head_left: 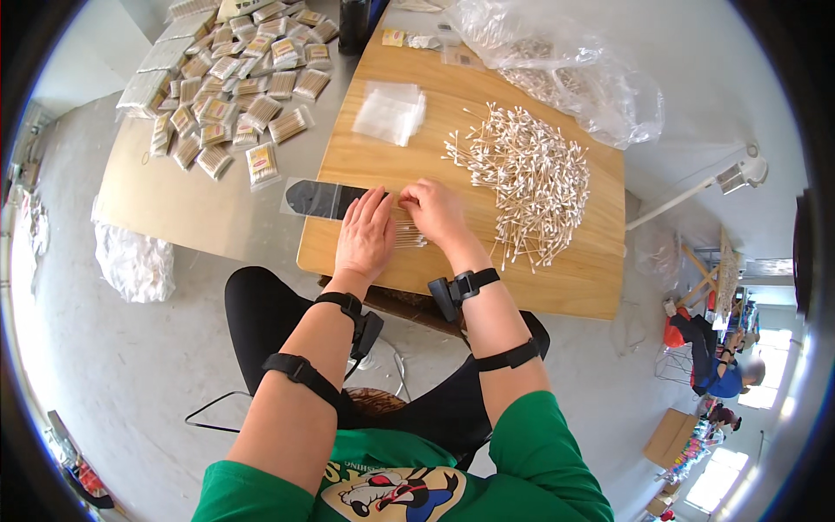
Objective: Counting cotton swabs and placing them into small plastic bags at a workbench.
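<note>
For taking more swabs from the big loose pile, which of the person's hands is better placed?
Probably the right hand: it is nearer the swab pile, while the left hand lies farther off, at the black strip.

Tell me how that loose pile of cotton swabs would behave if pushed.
The pile of cotton swabs would probably slump and spread, since its sticks lie loose and crisscrossed. Single swabs look light, being thin, and stray ones could roll on the flat wooden tabletop.
</note>
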`<state>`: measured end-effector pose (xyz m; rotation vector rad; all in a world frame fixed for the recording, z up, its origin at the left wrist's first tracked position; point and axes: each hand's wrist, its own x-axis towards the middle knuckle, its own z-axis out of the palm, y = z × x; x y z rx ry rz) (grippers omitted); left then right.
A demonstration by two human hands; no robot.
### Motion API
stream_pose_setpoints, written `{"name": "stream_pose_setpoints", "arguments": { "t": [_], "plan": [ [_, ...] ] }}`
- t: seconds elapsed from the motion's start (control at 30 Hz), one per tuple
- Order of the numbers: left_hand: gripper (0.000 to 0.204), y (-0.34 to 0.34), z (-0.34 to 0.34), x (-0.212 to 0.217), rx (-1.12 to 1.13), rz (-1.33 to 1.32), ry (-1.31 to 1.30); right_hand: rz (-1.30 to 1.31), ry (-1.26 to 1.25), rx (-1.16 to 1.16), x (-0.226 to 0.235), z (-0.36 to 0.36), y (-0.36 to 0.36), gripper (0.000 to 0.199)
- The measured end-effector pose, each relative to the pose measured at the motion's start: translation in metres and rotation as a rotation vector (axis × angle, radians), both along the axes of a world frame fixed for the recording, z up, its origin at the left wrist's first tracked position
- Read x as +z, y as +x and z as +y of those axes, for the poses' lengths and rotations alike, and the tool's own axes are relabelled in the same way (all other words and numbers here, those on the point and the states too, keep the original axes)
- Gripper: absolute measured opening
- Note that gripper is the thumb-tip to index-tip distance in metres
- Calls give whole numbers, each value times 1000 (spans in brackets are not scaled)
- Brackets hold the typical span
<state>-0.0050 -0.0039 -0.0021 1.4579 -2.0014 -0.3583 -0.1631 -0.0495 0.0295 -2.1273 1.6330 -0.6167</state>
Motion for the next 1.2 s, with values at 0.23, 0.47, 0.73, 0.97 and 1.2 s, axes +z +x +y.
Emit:
{"name": "stream_pose_setpoints", "arguments": {
  "t": [0.23, 0.47, 0.73, 0.97, 1.2],
  "plan": [
    [31, 1, 0, 0, -11, -52, 25, -281, 172, -104, 3, 5, -22, 13],
    [31, 0, 0, -1, -16, -36, 28, -49, 88, -12, 5, 8, -21, 12],
    [29, 0, 0, -1, -9, -39, 13, 169, -70, 138, 6, 8, -13, 3],
    [26, 0, 0, 1, 0, -38, -31, 72, 51, 89, 11, 0, -12, 5],
    [27, -1, -1, 3, 7, -30, -18, 60, 206, 40, 8, -2, -10, 11]
  ]
}}
